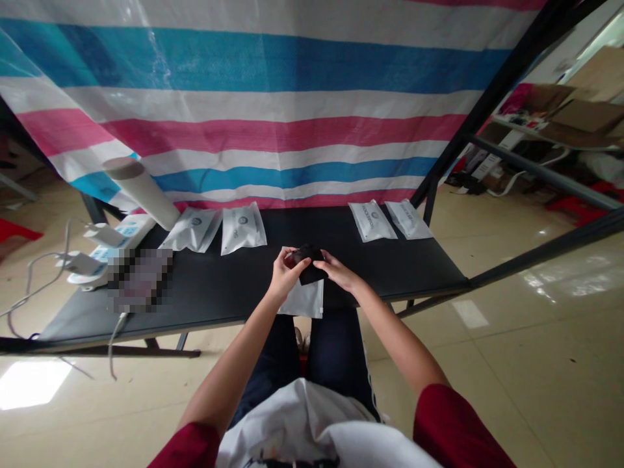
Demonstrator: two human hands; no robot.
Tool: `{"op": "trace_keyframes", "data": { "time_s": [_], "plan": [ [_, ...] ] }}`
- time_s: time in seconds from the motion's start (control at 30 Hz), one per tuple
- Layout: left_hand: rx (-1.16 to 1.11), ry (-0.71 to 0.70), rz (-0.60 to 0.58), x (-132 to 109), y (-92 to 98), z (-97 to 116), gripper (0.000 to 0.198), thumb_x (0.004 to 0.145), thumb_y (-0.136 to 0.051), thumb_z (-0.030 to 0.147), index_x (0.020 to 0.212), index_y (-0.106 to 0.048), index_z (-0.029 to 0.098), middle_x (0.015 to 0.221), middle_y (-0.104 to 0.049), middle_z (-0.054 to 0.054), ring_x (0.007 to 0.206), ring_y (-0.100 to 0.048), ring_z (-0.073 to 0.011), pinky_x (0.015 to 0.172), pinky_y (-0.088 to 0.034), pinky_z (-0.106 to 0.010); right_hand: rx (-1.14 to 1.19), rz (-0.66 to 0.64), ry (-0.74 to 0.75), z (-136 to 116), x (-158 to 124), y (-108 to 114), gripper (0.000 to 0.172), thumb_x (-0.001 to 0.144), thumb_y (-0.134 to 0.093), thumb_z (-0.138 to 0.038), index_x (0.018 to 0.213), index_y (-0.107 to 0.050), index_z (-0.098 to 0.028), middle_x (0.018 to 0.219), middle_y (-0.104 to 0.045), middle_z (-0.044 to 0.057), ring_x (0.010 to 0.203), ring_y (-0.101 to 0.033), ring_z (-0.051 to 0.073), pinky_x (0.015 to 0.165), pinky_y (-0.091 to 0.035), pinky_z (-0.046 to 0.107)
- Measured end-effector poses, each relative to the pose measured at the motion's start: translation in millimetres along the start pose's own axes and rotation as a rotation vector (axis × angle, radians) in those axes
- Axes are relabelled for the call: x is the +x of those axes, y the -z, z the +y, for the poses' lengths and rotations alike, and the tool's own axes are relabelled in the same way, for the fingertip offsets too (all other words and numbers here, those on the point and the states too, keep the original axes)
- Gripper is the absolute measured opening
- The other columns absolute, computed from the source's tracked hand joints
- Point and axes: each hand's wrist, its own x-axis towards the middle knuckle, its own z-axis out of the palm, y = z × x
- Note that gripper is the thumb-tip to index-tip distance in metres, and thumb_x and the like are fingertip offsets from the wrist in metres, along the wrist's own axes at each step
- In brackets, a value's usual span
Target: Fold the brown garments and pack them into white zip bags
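Note:
Between my two hands is a small, dark, folded item (308, 260) that looks like soft cloth; its exact kind cannot be made out. My left hand (286, 272) grips its left side, thumb on top. On the right side, my right hand (338, 270) pinches it with thumb and fingers. Under the dark item, a white zip pouch (305, 300) lies at the table's front edge, partly covered by my hands. Two filled white pouches, one on the left (244, 229) and its neighbour (195, 229), rest farther back on the black table (302, 224).
Two more white pouches (372, 221) lie at the back right. At the left are a leaning white bottle (143, 192), a power strip (117, 250) with plugged-in chargers, and a blurred phone-like object (143, 279) on a cable. A striped sheet (277, 130) hangs behind; a metal frame (526, 260) stands right.

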Motion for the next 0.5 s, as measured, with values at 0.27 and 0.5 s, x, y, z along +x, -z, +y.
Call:
{"op": "trace_keyframes", "data": {
  "time_s": [0.27,0.5],
  "plan": [
    [0.463,0.006,-0.071,-24.4,-12.2,-16.1,0.041,0.092,-0.042,0.056,0.098,-0.057,0.018,0.086,-0.066,-0.007,0.080,-0.063,-0.0192,0.071,-0.047,-0.031,0.298,0.467,-0.020,0.9,-33.7,32.7,0.035,0.069,-0.080,-0.048,0.088,-0.073,-0.020,0.086,-0.075,0.003,0.086,-0.071,0.024,0.080,-0.057,0.038],
    [1.225,-0.176,-0.172,-44.7,-14.5,-21.8,0.041,0.079,-0.064,0.058,0.089,-0.058,0.019,0.093,-0.065,-0.013,0.101,-0.058,-0.0328,0.087,-0.042,-0.041,0.593,0.410,-0.133,0.3,-58.8,35.1,0.038,0.071,-0.076,-0.048,0.097,-0.070,-0.022,0.093,-0.076,0.006,0.089,-0.072,0.026,0.074,-0.060,0.039]
  ]
}}
